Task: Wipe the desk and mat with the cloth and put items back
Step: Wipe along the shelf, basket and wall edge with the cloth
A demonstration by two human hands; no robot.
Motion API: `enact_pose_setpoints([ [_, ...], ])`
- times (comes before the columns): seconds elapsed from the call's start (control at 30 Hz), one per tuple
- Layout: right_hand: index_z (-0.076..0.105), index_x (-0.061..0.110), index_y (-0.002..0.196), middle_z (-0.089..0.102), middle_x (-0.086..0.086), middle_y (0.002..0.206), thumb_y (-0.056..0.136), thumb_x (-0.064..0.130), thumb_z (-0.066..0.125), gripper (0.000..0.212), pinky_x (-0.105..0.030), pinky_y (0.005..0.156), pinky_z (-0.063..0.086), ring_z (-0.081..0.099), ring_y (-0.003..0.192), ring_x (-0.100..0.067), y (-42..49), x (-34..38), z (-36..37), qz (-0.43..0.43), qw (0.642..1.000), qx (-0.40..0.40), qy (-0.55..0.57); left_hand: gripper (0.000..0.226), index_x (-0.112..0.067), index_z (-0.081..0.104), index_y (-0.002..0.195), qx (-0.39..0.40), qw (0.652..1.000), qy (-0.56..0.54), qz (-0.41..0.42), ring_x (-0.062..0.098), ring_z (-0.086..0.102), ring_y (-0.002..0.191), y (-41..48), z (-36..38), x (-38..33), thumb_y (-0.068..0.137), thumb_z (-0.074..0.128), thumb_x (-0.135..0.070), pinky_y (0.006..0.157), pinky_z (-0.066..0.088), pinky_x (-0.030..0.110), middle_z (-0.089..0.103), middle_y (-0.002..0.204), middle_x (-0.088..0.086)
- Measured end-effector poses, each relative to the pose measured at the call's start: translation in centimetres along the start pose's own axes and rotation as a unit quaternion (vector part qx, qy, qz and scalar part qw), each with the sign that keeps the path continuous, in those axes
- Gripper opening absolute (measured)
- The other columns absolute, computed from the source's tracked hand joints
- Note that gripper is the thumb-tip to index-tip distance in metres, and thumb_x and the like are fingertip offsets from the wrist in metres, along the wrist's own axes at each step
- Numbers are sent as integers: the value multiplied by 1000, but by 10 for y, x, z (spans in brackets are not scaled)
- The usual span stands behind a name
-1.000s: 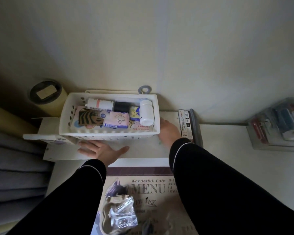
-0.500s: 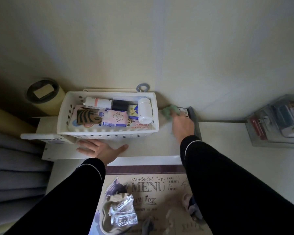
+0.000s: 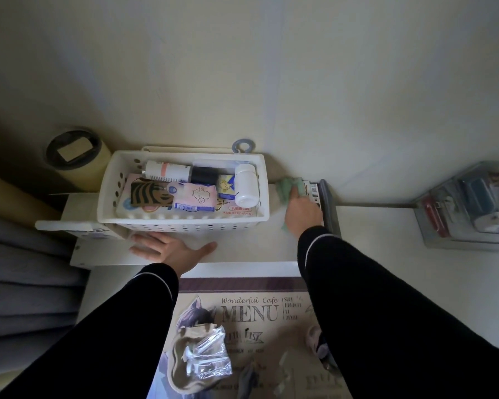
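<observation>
Nearest the camera, the printed mat (image 3: 251,312) lay flat on the bench (image 3: 415,254), its matte surface lettered "Wonderful Cafe MENU" with a cartoon figure beside the words. A crumpled clear plastic bag (image 3: 205,358), glossy and creased, sat on it over a beige loop-shaped item I could not identify. Both black sleeves with thin white piping reached forward over the mat.

The left hand (image 3: 167,249) had stayed where it was a second before, flat on the bench, fingers spread and holding nothing, touching the front wall of the white basket (image 3: 185,224). The basket was rigid perforated plastic, rectangular with rounded corners, and held a white bottle, a tube and soft printed packets.

The change was on the right. A second earlier the right hand (image 3: 301,214) had been close against the basket's right corner; by this moment it had travelled away and back to the wall, fingers closed over the green cloth (image 3: 288,188). The soft, bunched cloth was pressed on the bench just beside a slim upright box (image 3: 314,194) and a grey flat object. I judged the far strip beside the basket nearly wiped, with the mat and the putting back of items yet to do.

Farther off stood a pale cylinder with a dark lid (image 3: 72,156) and, right, a clear plastic case (image 3: 470,205).
</observation>
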State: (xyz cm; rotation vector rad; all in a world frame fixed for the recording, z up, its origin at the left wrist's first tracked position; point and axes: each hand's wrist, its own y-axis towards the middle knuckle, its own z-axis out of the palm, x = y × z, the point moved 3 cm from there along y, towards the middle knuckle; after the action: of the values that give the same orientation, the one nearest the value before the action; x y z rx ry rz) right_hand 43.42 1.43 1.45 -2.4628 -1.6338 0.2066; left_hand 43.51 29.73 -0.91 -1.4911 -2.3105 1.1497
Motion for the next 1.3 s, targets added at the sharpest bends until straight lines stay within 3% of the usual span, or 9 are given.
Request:
enact_pose_setpoints([
  [0.13,8,4,150,60,-18,115,91,8,47,70,-41,82,49,62,100,-35,-8,-1,-9,1,999,50,11,160,15,-23,137,-1,1000,-8,1,56,-26,132,0,0,1,46,58,-90,105,-14,64,-28,142,41],
  [0.27,-6,-8,147,60,-18,111,79,29,76,113,-32,67,53,66,84,-26,-80,1,27,-27,991,121,-40,162,15,-23,137,0,1000,-3,9,54,-27,132,3,0,0,45,56,-91,105,-16,63,-27,143,41],
  [0.57,-7,-8,147,56,-21,123,93,23,60,91,-32,77,54,62,97,-25,-66,0,3,-28,992,82,-88,163,14,-26,136,6,1000,-12,6,55,-27,132,3,1,2,43,55,-92,105,-12,67,-29,143,40],
  [0.7,-13,-12,143,53,-19,126,88,28,66,104,-29,67,48,62,96,-22,-113,9,36,-27,985,136,-98,162,12,-25,138,13,1000,-20,1,56,-26,132,4,2,2,43,58,-90,105,-12,67,-29,144,37],
  [0.8,-7,-14,144,39,-27,141,78,39,75,118,-35,82,52,57,113,-31,-85,9,28,-6,987,137,-88,162,11,-24,138,14,1000,-18,-6,56,-26,132,2,2,1,43,58,-91,105,-12,66,-30,144,37],
  [0.9,-1,-6,148,45,-24,137,90,22,61,90,-40,88,49,55,115,-34,-44,8,6,-18,994,85,-73,162,11,-24,139,14,1000,-11,-10,56,-26,132,2,1,1,43,57,-91,105,-12,66,-30,144,36],
  [1.03,-1,2,150,55,-16,116,89,4,49,80,-36,65,50,59,90,-28,-68,26,18,-147,988,-3,-44,161,12,-26,138,14,1000,-17,-6,56,-27,131,4,0,1,44,58,-90,104,-13,66,-31,143,36],
  [1.17,1,5,150,60,-14,110,83,9,62,91,-33,50,41,57,78,-24,-99,29,42,-240,968,35,-60,161,13,-25,137,10,1000,-19,-1,56,-26,132,5,1,1,45,57,-91,104,-14,65,-29,143,39],
  [1.3,-3,5,151,57,-16,120,79,21,74,106,-38,72,51,60,98,-29,-52,12,12,-111,992,14,-63,162,13,-24,137,7,1000,-16,-6,57,-25,132,6,2,1,43,53,-93,104,-12,67,-28,143,40],
])
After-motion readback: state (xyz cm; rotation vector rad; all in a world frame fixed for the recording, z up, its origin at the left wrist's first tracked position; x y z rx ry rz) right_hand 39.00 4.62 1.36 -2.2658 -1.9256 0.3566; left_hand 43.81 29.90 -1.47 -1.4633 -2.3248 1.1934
